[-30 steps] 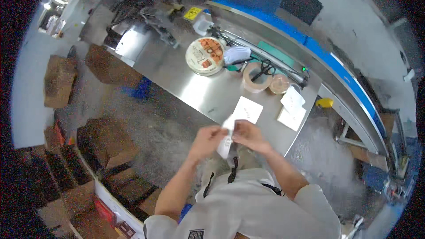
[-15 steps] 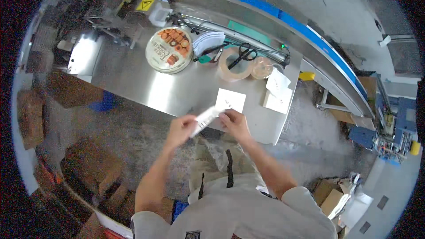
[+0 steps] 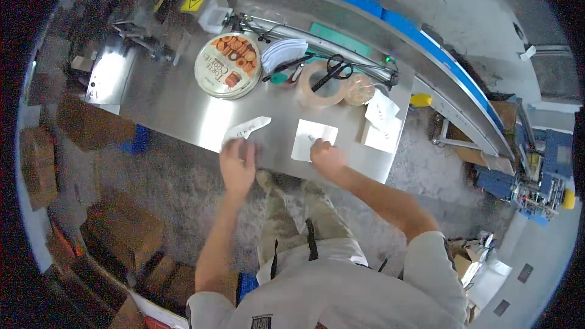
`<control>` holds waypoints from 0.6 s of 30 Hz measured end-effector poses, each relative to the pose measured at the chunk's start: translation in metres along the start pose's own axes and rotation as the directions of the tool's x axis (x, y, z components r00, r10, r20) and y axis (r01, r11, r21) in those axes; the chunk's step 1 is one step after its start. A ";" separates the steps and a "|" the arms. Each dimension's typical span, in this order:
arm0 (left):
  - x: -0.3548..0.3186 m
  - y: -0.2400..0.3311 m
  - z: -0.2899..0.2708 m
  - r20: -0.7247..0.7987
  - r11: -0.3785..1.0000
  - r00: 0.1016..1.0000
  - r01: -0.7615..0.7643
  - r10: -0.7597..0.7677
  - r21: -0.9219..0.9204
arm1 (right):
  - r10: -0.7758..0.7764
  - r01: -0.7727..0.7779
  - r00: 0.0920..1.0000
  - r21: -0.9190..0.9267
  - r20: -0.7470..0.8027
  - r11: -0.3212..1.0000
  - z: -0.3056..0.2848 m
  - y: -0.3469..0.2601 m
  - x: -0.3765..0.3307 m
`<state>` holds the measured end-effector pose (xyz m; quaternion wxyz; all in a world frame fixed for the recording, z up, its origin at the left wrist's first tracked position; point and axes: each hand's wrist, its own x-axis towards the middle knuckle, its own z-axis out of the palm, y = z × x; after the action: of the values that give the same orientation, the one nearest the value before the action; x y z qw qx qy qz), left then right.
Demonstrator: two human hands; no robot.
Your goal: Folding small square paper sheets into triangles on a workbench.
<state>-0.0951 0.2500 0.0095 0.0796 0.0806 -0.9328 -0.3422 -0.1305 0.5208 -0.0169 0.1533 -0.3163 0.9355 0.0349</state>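
My left hand [image 3: 238, 166] is at the front edge of the steel table, smeared by motion, its thumb and fingers looking apart. Just beyond its fingertips lies a folded white paper strip [image 3: 248, 127] with dark print. My right hand [image 3: 328, 157] has its fingers drawn together on the right part of a flat white paper square [image 3: 303, 143], which rests on the table. Whether this square is a single sheet or a stack I cannot tell.
Behind are a round cookie tin [image 3: 228, 67], folded light-blue cloths [image 3: 284, 55], a wide tape roll [image 3: 315, 97] under black scissors [image 3: 335, 75], and a smaller roll [image 3: 361, 89]. White papers [image 3: 382, 135] sit near the table's right edge. A metal bar [image 3: 341, 50] runs along the back.
The folded paper strip was between both hands and now lies on the table to the left. My left hand moved away from my right, which now reaches onto the paper square.
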 end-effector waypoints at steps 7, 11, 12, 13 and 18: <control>-0.092 0.048 -0.003 0.105 0.944 0.977 0.204 -0.183 -0.258 | -0.011 0.012 1.000 0.073 -0.020 0.997 0.006 0.012 0.006; -0.106 0.046 0.012 0.172 0.911 0.950 0.302 -0.262 -0.282 | 0.043 -0.045 0.999 0.166 0.018 0.985 -0.001 0.027 -0.014; -0.104 0.049 0.012 0.169 0.914 0.953 0.290 -0.250 -0.283 | 0.156 -0.114 0.974 0.238 -0.164 0.965 -0.005 0.035 -0.024; -0.102 0.055 0.011 0.138 0.925 0.967 0.246 -0.214 -0.290 | 0.270 -0.160 0.904 0.323 -0.332 0.933 -0.011 0.046 -0.033; -0.090 0.093 -0.004 0.133 0.958 0.981 0.169 -0.141 -0.231 | 0.485 -0.371 0.667 0.313 -0.565 0.874 -0.027 0.132 -0.053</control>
<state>-0.0156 0.3365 0.0646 0.0078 0.1236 -0.8781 -0.4621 -0.1768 0.6525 0.0210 -0.1534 -0.0657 0.9789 -0.1178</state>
